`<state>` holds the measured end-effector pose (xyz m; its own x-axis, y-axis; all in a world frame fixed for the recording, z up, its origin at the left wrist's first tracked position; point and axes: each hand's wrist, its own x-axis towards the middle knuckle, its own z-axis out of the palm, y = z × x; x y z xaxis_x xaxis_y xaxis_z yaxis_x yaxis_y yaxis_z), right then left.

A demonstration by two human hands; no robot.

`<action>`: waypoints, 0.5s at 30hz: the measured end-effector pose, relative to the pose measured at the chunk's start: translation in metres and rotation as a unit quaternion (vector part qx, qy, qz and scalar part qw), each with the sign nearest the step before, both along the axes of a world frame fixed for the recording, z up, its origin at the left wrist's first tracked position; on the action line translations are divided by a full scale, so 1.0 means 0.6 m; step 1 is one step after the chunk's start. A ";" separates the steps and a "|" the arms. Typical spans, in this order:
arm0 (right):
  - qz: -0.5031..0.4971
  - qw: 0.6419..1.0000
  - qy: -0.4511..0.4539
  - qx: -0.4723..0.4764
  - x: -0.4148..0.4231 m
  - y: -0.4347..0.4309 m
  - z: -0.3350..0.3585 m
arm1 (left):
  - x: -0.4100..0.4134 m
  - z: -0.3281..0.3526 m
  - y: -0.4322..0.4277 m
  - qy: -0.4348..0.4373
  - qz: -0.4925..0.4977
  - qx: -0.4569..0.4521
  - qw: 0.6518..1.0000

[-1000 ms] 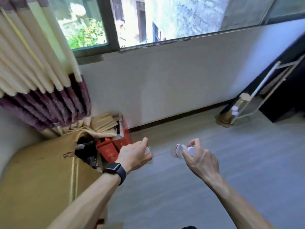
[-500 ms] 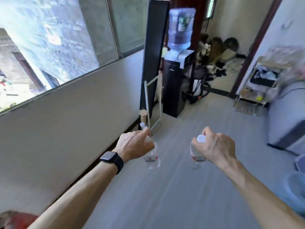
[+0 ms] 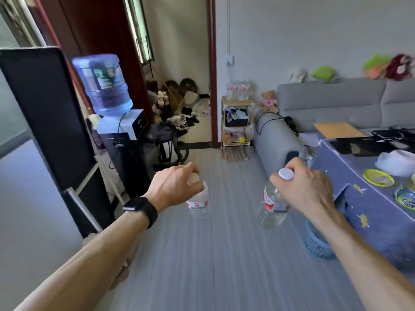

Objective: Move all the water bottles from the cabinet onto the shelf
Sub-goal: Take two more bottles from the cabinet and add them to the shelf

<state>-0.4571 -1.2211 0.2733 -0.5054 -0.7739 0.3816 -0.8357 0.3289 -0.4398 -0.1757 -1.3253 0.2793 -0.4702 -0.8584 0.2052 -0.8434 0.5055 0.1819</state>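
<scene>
My left hand (image 3: 174,187) grips a clear water bottle (image 3: 198,206) by its neck, and the bottle hangs upright below the fingers. My right hand (image 3: 303,189) holds a second clear water bottle (image 3: 272,207) with a red and white label, its white cap showing above the fingers. Both bottles hang over the grey floor. Far ahead by the doorway stands a small wooden shelf (image 3: 237,129). Several more water bottles (image 3: 239,88) stand on its top.
A black water dispenser (image 3: 122,140) with a blue jug stands at the left, beside a tall black panel (image 3: 47,113). A grey sofa (image 3: 332,104) and a table with a blue cloth (image 3: 368,198) fill the right. A blue basket (image 3: 316,243) sits by the table.
The view has swung right, from the window wall and cabinet corner to the room with the shelf ahead. Both hands still carry their bottles, which now hang upright.
</scene>
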 end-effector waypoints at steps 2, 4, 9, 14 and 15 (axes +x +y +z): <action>-0.003 1.000 -0.014 -0.022 -0.039 -0.052 0.001 | -0.033 0.006 -0.066 0.030 0.008 -0.018 0.999; -0.001 0.999 -0.024 -0.025 -0.078 -0.108 0.000 | -0.069 0.007 -0.126 0.060 0.020 -0.033 0.997; 0.013 0.999 -0.040 -0.027 -0.168 -0.272 0.020 | -0.183 0.029 -0.277 0.060 0.017 -0.048 0.997; 0.038 0.999 -0.026 -0.030 -0.249 -0.446 0.046 | -0.253 0.043 -0.415 0.037 0.031 -0.049 0.998; 0.040 0.999 -0.018 -0.032 -0.260 -0.479 0.051 | -0.259 0.042 -0.442 0.034 0.037 -0.042 0.998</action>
